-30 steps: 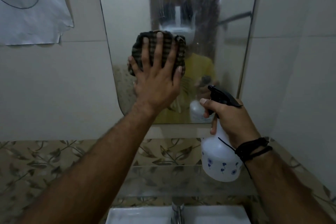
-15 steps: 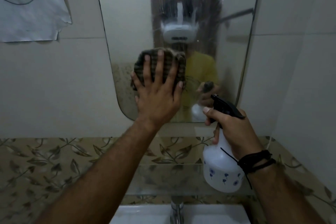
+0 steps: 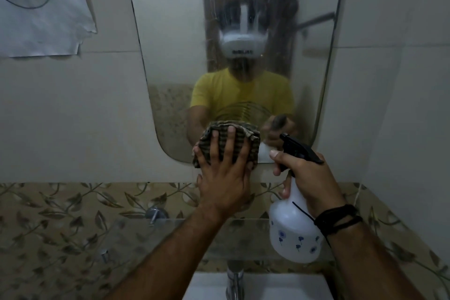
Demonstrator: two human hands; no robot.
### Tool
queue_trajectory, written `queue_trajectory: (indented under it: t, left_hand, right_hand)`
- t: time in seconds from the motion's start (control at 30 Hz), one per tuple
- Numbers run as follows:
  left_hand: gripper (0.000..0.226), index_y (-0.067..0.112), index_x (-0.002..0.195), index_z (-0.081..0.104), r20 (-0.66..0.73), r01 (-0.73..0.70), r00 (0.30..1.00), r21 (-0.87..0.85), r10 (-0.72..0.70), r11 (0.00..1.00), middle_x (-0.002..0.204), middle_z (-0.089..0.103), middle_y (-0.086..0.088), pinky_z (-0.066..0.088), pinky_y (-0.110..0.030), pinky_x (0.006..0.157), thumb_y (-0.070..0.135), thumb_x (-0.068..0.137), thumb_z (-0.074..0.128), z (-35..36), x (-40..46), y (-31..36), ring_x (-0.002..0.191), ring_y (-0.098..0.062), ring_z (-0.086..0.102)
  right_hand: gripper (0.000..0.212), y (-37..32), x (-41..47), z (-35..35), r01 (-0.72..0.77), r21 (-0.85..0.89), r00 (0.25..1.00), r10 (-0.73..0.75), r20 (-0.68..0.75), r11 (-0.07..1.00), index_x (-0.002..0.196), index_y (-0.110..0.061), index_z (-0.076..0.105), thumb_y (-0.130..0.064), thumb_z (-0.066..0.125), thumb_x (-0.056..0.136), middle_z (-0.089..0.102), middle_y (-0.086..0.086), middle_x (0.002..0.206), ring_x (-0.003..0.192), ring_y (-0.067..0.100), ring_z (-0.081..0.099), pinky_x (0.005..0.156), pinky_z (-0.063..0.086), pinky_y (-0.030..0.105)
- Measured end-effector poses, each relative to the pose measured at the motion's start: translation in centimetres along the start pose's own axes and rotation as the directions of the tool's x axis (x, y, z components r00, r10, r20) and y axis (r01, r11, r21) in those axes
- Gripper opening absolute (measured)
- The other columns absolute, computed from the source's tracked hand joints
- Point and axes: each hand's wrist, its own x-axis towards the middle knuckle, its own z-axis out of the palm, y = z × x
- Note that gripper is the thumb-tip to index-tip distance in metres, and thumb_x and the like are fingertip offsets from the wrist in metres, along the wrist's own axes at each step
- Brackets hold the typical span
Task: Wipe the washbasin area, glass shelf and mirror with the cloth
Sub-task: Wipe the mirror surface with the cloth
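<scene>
The dark striped folded cloth (image 3: 230, 140) lies flat against the lower edge of the tall rounded wall mirror (image 3: 170, 44), pressed there by the left hand (image 3: 222, 178) with straight, spread fingers. Just to its right, the right hand (image 3: 309, 178) grips the neck of a white plastic spray bottle (image 3: 292, 234) with a black trigger, above the clear glass shelf (image 3: 136, 234) and white washbasin (image 3: 280, 287)

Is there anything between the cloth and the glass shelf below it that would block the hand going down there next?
Nothing visible blocks it. The left hand presses the cloth on the mirror at its bottom edge; below are only bare wall tiles, then the glass shelf. The spray bottle in the right hand hangs off to the right.
</scene>
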Motion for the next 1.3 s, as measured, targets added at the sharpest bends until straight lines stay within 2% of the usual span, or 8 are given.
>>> queue_trajectory:
  t: [0.2,0.43,0.57,0.7,0.83,1.0,1.17,1.3]
  left_hand:
    - [0.065,0.031,0.163,0.013,-0.085,0.031,0.996,0.020,-0.029,0.999,0.171,-0.002,-0.009,0.002,-0.073,0.116,0.050,0.104,0.034,-4.4,8.2,0.7,0.156,-0.038,-0.007]
    - [0.067,0.032,0.162,0.014,-0.030,-0.006,1.000,0.011,0.006,1.000,0.171,-0.004,-0.007,0.008,-0.077,0.113,0.048,0.103,0.040,-1.3,3.4,2.4,0.156,-0.037,-0.005]
    - [0.067,0.033,0.162,0.013,-0.063,-0.026,0.998,0.015,0.027,1.000,0.171,-0.002,-0.006,0.006,-0.076,0.113,0.048,0.103,0.039,-3.3,6.8,2.4,0.156,-0.036,-0.005]
    - [0.067,0.032,0.163,0.009,-0.100,0.026,0.995,-0.006,-0.027,1.000,0.171,-0.006,-0.006,-0.005,-0.074,0.115,0.050,0.103,0.032,-6.9,13.3,2.4,0.156,-0.036,-0.011]
    - [0.067,0.031,0.163,0.007,-0.077,0.012,0.997,0.007,-0.012,1.000,0.171,-0.010,-0.006,-0.004,-0.074,0.115,0.051,0.104,0.032,-6.5,12.2,2.4,0.155,-0.035,-0.015]
    - [0.068,0.034,0.163,0.004,-0.082,-0.006,0.997,0.022,0.008,1.000,0.171,-0.013,-0.004,-0.009,-0.072,0.114,0.053,0.103,0.030,-7.9,14.8,1.9,0.155,-0.034,-0.017]
    - [0.068,0.035,0.162,-0.002,-0.136,0.057,0.989,-0.002,-0.056,0.998,0.169,-0.020,-0.003,-0.013,-0.072,0.113,0.054,0.102,0.025,-12.7,22.3,0.9,0.153,-0.034,-0.022]
    - [0.068,0.034,0.162,-0.003,-0.129,0.040,0.991,0.005,-0.039,0.999,0.169,-0.020,-0.004,-0.008,-0.074,0.114,0.055,0.103,0.024,-11.0,18.8,1.2,0.153,-0.035,-0.022]
  right_hand:
    - [0.021,-0.7,0.1,-0.3,0.009,0.008,1.000,-0.009,-0.010,1.000,0.093,-0.004,0.078,-0.025,0.079,0.092,0.069,0.012,0.070,0.037,0.028,0.050,0.049,0.046,0.034]
    - [0.028,-1.7,0.5,-1.3,0.051,-0.016,0.998,-0.052,-0.025,0.999,0.090,-0.001,0.077,-0.029,0.080,0.090,0.075,0.013,0.076,0.041,0.029,0.053,0.056,0.048,0.038]
    - [0.027,-3.2,1.2,-1.3,0.098,-0.023,0.995,-0.098,0.000,0.995,0.092,0.000,0.078,-0.027,0.078,0.092,0.074,0.023,0.082,0.042,0.031,0.052,0.050,0.049,0.035]
    - [0.019,-5.9,2.4,-0.9,0.184,0.017,0.982,-0.184,0.030,0.983,0.096,-0.002,0.079,-0.021,0.076,0.094,0.067,0.016,0.070,0.052,0.037,0.050,0.040,0.046,0.030]
    - [0.023,-7.8,3.2,-0.9,0.241,0.032,0.969,-0.243,0.043,0.970,0.096,0.002,0.077,-0.021,0.076,0.093,0.064,0.015,0.069,0.055,0.039,0.051,0.042,0.048,0.031]
    - [0.020,-9.9,3.8,-0.6,0.294,0.044,0.953,-0.296,0.064,0.955,0.099,-0.004,0.080,-0.024,0.077,0.093,0.067,0.032,0.085,0.052,0.034,0.053,0.043,0.048,0.032]
    - [0.021,-11.8,4.8,-0.5,0.333,0.044,0.941,-0.335,0.048,0.942,0.096,-0.006,0.080,-0.026,0.079,0.091,0.072,0.032,0.095,0.069,0.044,0.059,0.048,0.047,0.036]
    - [0.015,-12.6,5.1,-0.5,0.365,0.049,0.929,-0.367,0.038,0.930,0.094,-0.015,0.082,-0.029,0.080,0.089,0.074,0.030,0.098,0.075,0.063,0.060,0.055,0.048,0.042]
